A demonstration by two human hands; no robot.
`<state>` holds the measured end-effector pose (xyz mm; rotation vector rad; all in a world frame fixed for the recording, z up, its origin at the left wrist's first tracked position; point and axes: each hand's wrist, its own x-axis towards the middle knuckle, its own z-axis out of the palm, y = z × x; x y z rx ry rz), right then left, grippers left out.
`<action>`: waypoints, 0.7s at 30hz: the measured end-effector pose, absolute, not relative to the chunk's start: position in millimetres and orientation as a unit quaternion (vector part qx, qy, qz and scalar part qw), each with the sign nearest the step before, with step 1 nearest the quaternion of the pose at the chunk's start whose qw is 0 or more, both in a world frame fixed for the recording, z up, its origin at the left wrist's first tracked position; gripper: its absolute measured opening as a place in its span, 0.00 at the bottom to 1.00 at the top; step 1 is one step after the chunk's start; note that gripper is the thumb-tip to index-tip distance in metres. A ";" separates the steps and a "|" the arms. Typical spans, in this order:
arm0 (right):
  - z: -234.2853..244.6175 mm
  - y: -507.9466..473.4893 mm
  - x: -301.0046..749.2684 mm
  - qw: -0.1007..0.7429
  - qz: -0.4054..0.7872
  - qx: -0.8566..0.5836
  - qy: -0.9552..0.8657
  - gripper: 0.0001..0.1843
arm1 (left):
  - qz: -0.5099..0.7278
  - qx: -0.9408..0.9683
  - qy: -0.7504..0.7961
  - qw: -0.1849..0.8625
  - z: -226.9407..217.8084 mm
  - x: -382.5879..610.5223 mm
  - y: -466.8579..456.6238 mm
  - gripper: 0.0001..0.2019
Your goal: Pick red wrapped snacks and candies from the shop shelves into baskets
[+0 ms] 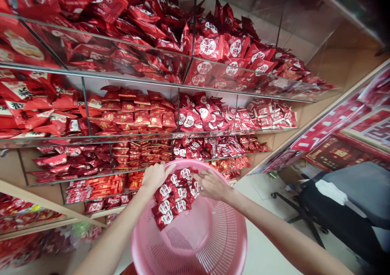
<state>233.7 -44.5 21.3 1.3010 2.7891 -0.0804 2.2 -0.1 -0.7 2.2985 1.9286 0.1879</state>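
Note:
A pink plastic basket (227,222) with perforated sides stands below the shelves. Several small dark-red packets (175,193) with white printed labels lie bunched inside it, along its far left part. My left hand (154,176) is closed over the basket's far left rim, its thumb on the inner side and its other fingers partly hidden. Reaching in over the right side, my right hand (213,183) has its fingers curled at the rightmost packets and appears to pinch one of them. Part of that packet is hidden by the fingers.
Glass-fronted shelves (195,135) full of red packets, split by dividers, rise ahead. A wheeled chair (338,206) with a white cloth on it stands at right. Red printed goods (341,120) hang on the right side. Below left is a wooden ledge (45,204).

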 end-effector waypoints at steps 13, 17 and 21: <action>27.0 -70.6 181.0 -0.012 -0.128 0.295 0.947 0.33 | 0.057 0.753 0.651 0.076 4.7 4.8 -3.4 0.35; 10.6 -80.5 156.5 -0.023 -0.148 0.257 0.955 0.32 | 0.053 0.750 0.655 0.081 5.1 5.2 -3.7 0.34; -7.5 -78.8 145.6 -0.034 -0.136 0.268 0.953 0.28 | 0.056 0.756 0.648 0.074 4.8 5.0 -3.1 0.35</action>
